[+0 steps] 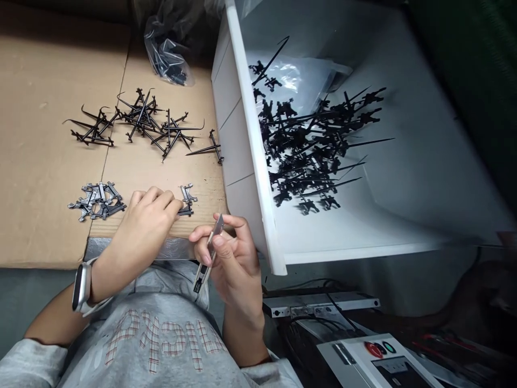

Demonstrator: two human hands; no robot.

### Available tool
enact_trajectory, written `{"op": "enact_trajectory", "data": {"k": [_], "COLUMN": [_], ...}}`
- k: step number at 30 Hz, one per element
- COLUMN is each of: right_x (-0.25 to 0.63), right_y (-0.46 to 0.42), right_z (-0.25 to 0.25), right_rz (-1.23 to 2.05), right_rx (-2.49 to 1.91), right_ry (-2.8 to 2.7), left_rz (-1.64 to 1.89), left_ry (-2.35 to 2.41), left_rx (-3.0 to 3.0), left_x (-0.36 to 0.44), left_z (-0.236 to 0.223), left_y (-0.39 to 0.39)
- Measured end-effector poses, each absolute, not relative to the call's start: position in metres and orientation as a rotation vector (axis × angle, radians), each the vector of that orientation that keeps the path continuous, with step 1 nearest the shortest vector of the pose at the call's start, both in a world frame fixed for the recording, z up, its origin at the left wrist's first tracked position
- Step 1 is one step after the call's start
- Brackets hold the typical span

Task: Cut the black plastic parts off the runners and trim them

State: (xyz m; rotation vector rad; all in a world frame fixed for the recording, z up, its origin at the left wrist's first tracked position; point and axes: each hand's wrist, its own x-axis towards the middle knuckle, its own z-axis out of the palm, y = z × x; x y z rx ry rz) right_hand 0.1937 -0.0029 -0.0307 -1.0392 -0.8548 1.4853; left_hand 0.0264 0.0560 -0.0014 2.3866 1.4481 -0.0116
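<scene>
Right hand [238, 264] closed round utility knife [209, 253], bare blade up beside its own index finger; a slip or grip shift could cut that finger. Left hand [147, 218] curled, fingertips hidden at dark bracket [186, 212], can't tell if gripped; blade just right of it, so a careless swing could nick it, and a knock could scatter loose grey bracket [186, 193] just beyond.

At six o'clock, my grey shirt [173, 304] has red check letters [154, 350]. My cutter [210, 248] is silver and black. At two o'clock the bin [331, 249] is white, its pieces [299, 137] black.
</scene>
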Motion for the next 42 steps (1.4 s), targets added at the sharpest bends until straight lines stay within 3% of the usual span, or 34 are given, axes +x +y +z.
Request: {"op": "enact_trajectory", "data": {"k": [6, 13, 18, 29, 42], "right_x": [0.191, 0.199, 0.200, 0.195, 0.190], "right_y": [-0.012, -0.026, -0.022, -0.015, -0.017], "right_z": [-0.032, -0.028, -0.015, -0.001, 0.007], "right_rz": [1.200, 0.982, 0.778, 0.731, 0.587], "right_rx": [-1.143, -1.136, -1.047, -0.924, -0.891], "right_ry": [-1.059, -1.429, -1.699, -1.801, -1.834], "left_rz": [0.271, 0.682, 0.721, 0.814, 0.829], "left_ry": [1.397, 1.236, 0.949, 0.694, 0.825], "left_rx": [2.206, 1.320, 0.873, 0.652, 0.625], "left_x": [0.013, 0.007, 0.010, 0.021, 0.026], "left_z": [-0.009, -0.003, 0.007, 0.020, 0.025], "left_y": [0.055, 0.048, 0.026, 0.001, -0.014]}}
